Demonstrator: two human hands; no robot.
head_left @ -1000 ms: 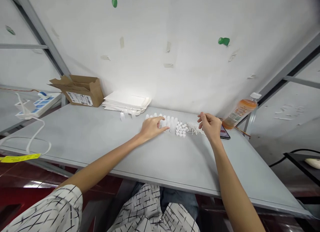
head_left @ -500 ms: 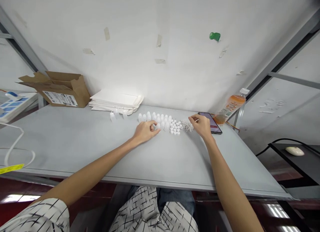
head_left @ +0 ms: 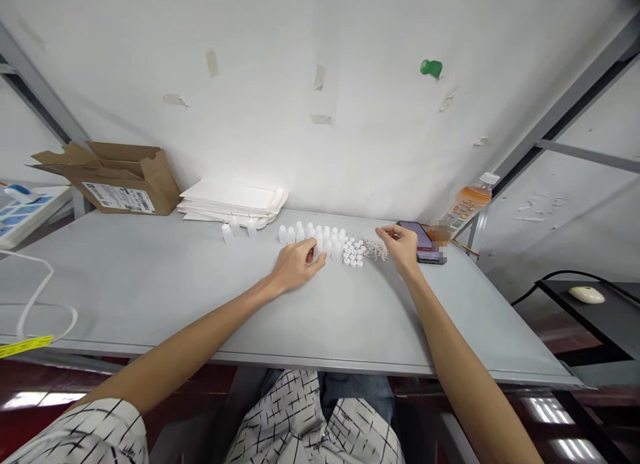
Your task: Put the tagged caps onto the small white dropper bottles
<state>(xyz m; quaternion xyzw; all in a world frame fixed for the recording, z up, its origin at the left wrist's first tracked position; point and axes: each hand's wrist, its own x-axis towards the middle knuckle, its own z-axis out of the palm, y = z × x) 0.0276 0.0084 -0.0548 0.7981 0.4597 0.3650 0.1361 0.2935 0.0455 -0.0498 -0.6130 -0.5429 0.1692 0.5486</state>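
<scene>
My left hand (head_left: 299, 265) is curled at the front of a group of small white plastic bottles (head_left: 300, 232), its thumb and fingers around one white bottle (head_left: 320, 247) that the fingers partly cover. To the right of the bottles lies a cluster of small white caps (head_left: 353, 256). Beside the caps is a loose pile of tiny white pieces (head_left: 374, 249), too small to name surely. My right hand (head_left: 401, 245) hovers at the right edge of that pile with thumb and forefinger pinched together. Whatever may be between those fingertips is not visible.
Behind my right hand lie a phone (head_left: 425, 241) and an orange drink bottle (head_left: 467, 207). Three more white bottles (head_left: 228, 234) stand at the left, before a stack of white sheets (head_left: 225, 201). A cardboard box (head_left: 150, 177) and a white cable (head_left: 35, 291) are farther left.
My left hand has shifted slightly right, its fingers still around a bottle. My right hand has risen a little and moved slightly left, its fingers still pinched. The view has shifted slightly.
</scene>
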